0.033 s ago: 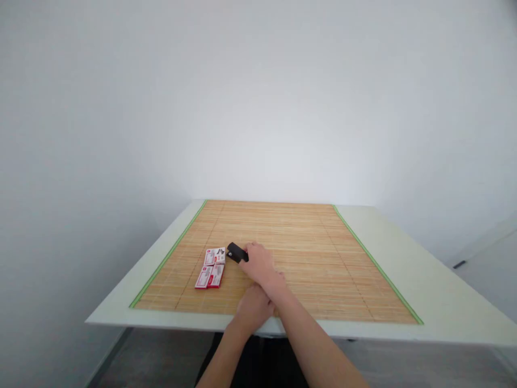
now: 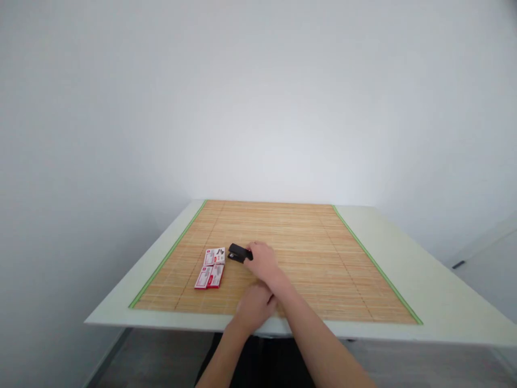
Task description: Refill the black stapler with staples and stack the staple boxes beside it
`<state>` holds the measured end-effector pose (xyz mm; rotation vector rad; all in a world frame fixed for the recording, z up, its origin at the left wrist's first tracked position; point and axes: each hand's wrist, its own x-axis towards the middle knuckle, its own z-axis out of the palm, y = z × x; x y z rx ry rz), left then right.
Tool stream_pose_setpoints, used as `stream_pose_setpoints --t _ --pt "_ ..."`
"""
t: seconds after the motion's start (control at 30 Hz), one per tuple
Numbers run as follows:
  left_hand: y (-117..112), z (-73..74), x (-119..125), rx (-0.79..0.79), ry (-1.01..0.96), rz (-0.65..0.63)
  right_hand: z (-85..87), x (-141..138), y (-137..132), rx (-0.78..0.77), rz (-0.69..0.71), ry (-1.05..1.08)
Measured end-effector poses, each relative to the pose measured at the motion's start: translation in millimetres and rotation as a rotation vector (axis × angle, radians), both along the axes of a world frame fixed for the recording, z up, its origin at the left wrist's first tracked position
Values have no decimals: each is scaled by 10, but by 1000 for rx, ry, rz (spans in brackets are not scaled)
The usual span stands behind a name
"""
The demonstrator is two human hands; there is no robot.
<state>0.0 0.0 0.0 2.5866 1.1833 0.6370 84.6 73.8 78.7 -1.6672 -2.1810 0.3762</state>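
My right hand (image 2: 262, 261) is closed around the rear end of a black stapler (image 2: 238, 253) just over the bamboo mat. The stapler's front points left, and its jaws stand a little apart. Below and nearer to me, my left hand (image 2: 255, 306) is curled, with my right wrist crossing over it. Most of its fingers are hidden, so whatever they hold, if anything, cannot be made out. Left of the stapler lie several small red-and-white boxes (image 2: 210, 268), grouped side by side and printed with labels.
The bamboo mat (image 2: 315, 258) with green edging covers the middle of a white table (image 2: 436, 302). A plain pale wall (image 2: 258, 108) rises behind the table's far edge. Grey floor (image 2: 161, 355) shows below the near edge.
My right hand has shifted slightly right with the stapler, which has turned a little, so both its upper and lower arms show more clearly. The boxes have stayed in place.
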Motion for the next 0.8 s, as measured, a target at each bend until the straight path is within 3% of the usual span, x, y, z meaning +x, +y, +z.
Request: stream_pose_setpoints --t 0.1,0.17,0.3,0.43,0.57,0.8 --pt "-73 219 15 -59 -194 13 70 450 50 -3 48 -39" --pt "-84 296 19 -25 -255 116 99 714 19 -12 71 -67" --pt "-72 279 43 53 -177 394 114 1102 -107 -21 91 -108" --pt "-94 217 102 103 -29 461 103 1306 -193 -25 103 -116" --pt "-122 216 141 129 29 453 99 1268 -200 1 104 -96" --pt "-117 229 131 141 52 497 92 764 -89 98 112 -42"
